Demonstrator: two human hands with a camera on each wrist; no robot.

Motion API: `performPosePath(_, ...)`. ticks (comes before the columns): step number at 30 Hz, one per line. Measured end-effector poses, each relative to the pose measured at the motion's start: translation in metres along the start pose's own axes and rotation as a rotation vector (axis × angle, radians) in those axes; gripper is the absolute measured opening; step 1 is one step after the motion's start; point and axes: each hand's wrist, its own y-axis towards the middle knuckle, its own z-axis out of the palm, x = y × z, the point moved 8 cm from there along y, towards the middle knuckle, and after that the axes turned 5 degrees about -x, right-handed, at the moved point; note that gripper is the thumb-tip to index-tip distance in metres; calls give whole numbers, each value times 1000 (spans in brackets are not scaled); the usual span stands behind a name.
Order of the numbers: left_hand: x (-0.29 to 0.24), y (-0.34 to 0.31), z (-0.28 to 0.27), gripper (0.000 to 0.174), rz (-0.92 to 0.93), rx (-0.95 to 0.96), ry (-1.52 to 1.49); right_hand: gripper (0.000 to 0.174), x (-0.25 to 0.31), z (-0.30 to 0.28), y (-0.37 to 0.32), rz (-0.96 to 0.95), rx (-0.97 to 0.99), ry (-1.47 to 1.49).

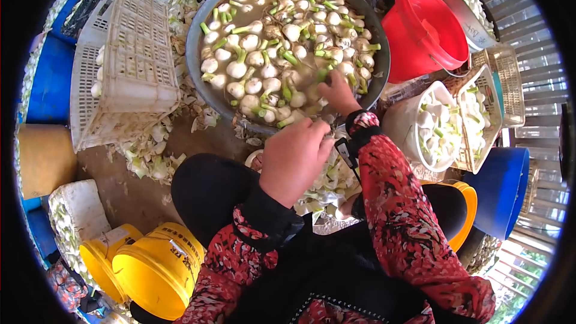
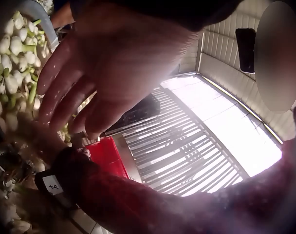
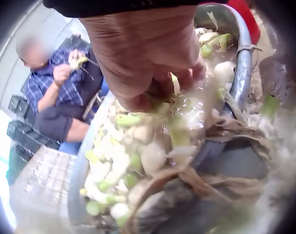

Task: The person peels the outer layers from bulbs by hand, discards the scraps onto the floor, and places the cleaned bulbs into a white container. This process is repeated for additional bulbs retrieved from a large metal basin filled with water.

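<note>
Far left of my left hand [image 1: 297, 159] stands a pale crate [image 1: 135, 54]; next comes the grey tub [image 1: 193, 51] of wet, green-stemmed garlic bulbs [image 1: 292, 32], just beyond that hand, its fingers loose and released; now my right hand [image 1: 339, 93], down among the bulbs, fingers bent, and whether they grasp one I can't tell; off to their right, the red bucket [image 1: 402, 39]

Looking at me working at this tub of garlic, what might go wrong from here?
The right hand is down among wet garlic bulbs near the rim of the grey tub, so splashes may soak the black cuff. Bulbs crowded against the near side might get knocked out. Loose skins scattered over the floor could prove slippery underfoot.
</note>
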Motion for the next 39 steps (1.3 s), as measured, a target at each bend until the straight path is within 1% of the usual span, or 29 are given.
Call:
performPosePath(1,0,1,-6,24,8,-72,-41,42,-1,-14,-5,35,-61,122)
performPosePath(2,-2,3,-9,24,9,-70,-50,40,-3,-29,-12,71,-125,241)
performPosePath(3,-5,5,-20,27,-1,-155,-42,35,-4,-36,-23,68,-123,546)
performPosePath(4,-5,7,-29,32,-10,-240,-32,28,8,-43,-43,186,-73,810)
performPosePath(5,-5,9,-30,43,2,-271,-50,28,22,-49,-57,66,-86,879)
performPosePath(6,-4,10,-29,43,4,-266,-51,28,35,-55,-71,-54,-98,948)
performPosePath(7,-6,11,-30,43,43,-305,-84,28,48,-62,-82,-49,-102,950)
performPosePath(8,-9,11,-31,43,84,-344,-118,30,52,-56,-94,193,38,1120)
performPosePath(9,-8,11,-28,39,102,-342,-217,33,51,-45,-110,442,178,1278)
performPosePath(10,-9,10,-27,39,103,-334,-222,33,47,-47,-116,447,170,1278)
performPosePath(12,1,11,-10,34,-52,-140,-458,40,47,-48,-126,461,174,1267)
performPosePath(13,0,11,-12,29,-15,-172,-397,40,51,-51,-135,460,173,1266)
performPosePath(16,2,9,-8,25,-48,-139,-436,47,88,-82,-176,207,137,1246)
performPosePath(17,2,7,-7,25,-47,-136,-436,50,96,-91,-187,170,88,1077)
performPosePath(18,1,5,-7,23,-20,-150,-380,50,92,-91,-190,173,83,1080)
performPosePath(20,-4,4,-8,22,14,-158,-325,58,81,-97,-194,126,5,806)
performPosePath(21,-10,2,-12,20,56,-169,-221,60,85,-102,-198,144,-42,734)
performPosePath(22,-17,0,-13,19,99,-178,-119,60,83,-100,-200,149,-48,734)
performPosePath(24,-22,-3,-12,18,115,-193,-61,63,81,-103,-200,39,-128,518)
performPosePath(26,-27,-2,-12,17,128,-213,1,63,81,-101,-202,52,-167,528)
performPosePath(28,-30,-1,-12,11,132,-249,94,61,81,-94,-205,173,-99,676)
performPosePath(29,-28,0,-12,11,131,-245,95,61,80,-94,-206,177,-99,678)
performPosePath(31,-21,3,-13,9,110,-253,-22,64,82,-90,-205,145,5,937)
performPosePath(32,-20,4,-8,9,116,-251,-25,64,82,-91,-206,144,-2,937)
performPosePath(34,1,7,3,10,-90,-257,-638,72,87,-100,-207,75,-77,1060)
performPosePath(35,4,8,11,12,-121,-192,-724,85,87,-105,-203,84,-66,941)
performPosePath(36,1,8,10,12,-117,-184,-727,85,84,-106,-201,87,-75,940)
performPosePath(38,-7,6,1,12,-60,-207,-604,84,77,-105,-195,93,-70,902)
performPosePath(39,-1,7,2,12,-111,-228,-758,79,79,-109,-192,63,-118,954)
